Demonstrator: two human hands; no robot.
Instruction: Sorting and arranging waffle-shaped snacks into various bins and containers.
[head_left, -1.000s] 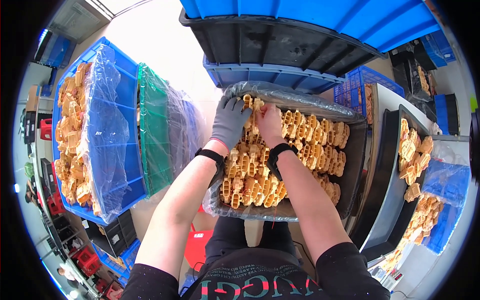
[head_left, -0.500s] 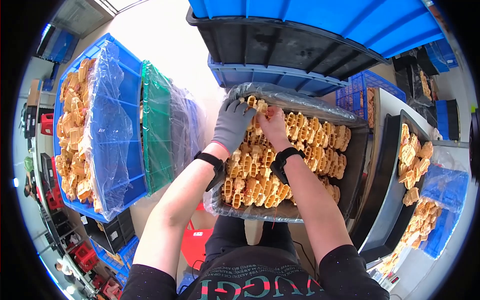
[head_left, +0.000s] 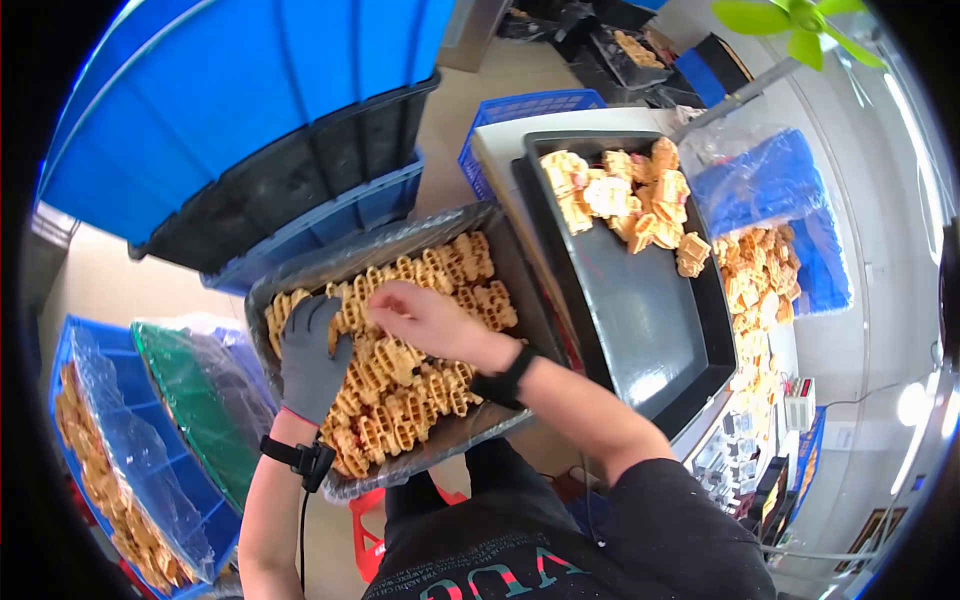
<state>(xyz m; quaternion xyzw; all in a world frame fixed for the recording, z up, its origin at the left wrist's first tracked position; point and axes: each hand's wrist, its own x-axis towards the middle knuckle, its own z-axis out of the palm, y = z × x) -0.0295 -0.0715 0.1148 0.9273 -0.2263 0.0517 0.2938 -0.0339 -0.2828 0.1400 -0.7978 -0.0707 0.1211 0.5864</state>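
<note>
In front of me stands a black bin [head_left: 525, 290] with a clear plastic liner, holding rows of tan molded parts [head_left: 385, 430] with slotted openings, set close together. My left hand [head_left: 315, 360], in a grey glove, is at the bin's left end. Its fingers curl over one of the tan parts, with the thumb on the near side. My right hand [head_left: 425, 315], bare, hangs over the middle of the rows. Its fingers are curled in loosely and no part shows in them. Black bands circle both wrists.
Right of the bin, a black tray [head_left: 640, 335] holds loose tan parts [head_left: 655, 195] at its far end; more parts [head_left: 755, 290] are heaped beyond. Stacked blue [head_left: 290, 90] and black [head_left: 320, 155] bins rise far left. A blue bin [head_left: 190, 490] and green bin [head_left: 190, 400] stand near left.
My view has turned right, bringing the black tray closer to the middle. My hands, close together at the bin's far edge before, have separated; the right has drawn back from the left.
</note>
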